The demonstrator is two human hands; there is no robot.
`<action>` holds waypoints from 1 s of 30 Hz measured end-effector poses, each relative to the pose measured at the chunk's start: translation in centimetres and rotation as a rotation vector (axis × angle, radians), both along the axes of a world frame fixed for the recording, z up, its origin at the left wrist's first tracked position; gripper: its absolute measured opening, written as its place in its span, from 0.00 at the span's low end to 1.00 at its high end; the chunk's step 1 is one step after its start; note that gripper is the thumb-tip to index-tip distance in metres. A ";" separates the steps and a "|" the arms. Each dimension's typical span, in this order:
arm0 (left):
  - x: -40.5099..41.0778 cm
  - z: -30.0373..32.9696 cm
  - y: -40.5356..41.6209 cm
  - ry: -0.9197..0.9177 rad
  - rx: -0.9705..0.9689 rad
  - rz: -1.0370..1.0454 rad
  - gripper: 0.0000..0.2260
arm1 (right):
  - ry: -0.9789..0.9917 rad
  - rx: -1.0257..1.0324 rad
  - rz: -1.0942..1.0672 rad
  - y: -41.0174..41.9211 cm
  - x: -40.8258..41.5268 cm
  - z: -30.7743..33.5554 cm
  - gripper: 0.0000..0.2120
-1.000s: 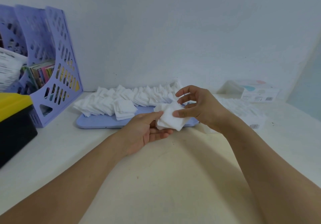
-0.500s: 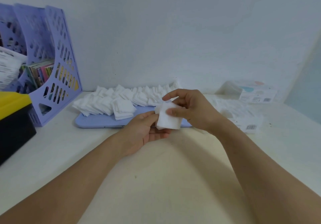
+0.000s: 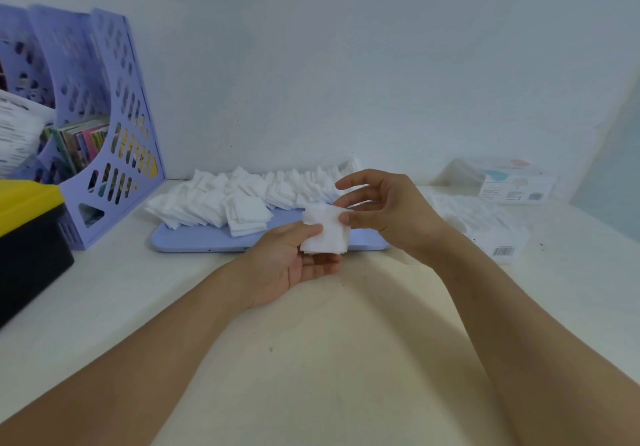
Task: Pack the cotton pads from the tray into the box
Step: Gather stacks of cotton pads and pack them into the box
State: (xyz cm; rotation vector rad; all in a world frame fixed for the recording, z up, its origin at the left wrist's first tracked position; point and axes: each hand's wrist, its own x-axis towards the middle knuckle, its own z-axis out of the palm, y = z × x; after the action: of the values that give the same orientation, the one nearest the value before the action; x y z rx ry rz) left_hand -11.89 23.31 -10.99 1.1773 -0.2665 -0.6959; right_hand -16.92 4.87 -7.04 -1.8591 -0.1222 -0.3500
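Note:
A small stack of white cotton pads [image 3: 325, 232] is held between both hands just in front of the lilac tray [image 3: 194, 238]. My left hand [image 3: 287, 262] cradles the stack from below with thumb on its left edge. My right hand [image 3: 384, 210] pinches the stack's right side with thumb and fingers. Many more cotton pads [image 3: 242, 196] lie in overlapping piles on the tray. The open box [image 3: 485, 227], filled with white pads and bearing a barcode, sits to the right of the tray behind my right wrist.
A lilac perforated file holder [image 3: 104, 127] with books stands at the back left. A black bin with a yellow lid [image 3: 27, 238] is at the left edge. A second white box [image 3: 509, 182] lies by the wall at the right. The cream tabletop [image 3: 311, 359] stretches toward me.
The loose, skewed pads have been squared into a tighter stack between my hands. Both hands have stayed in front of the tray, shifting slightly.

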 end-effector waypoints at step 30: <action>-0.9 0.3 -0.6 0.064 -0.163 -0.064 0.18 | 0.079 0.406 -0.125 5.5 0.7 -1.4 0.14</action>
State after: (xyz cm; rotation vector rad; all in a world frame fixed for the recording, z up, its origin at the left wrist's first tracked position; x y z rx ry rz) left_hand -12.82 22.70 -10.73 0.9930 -0.3024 -0.7526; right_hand -16.20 10.34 -8.43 -1.4782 0.1130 -0.3579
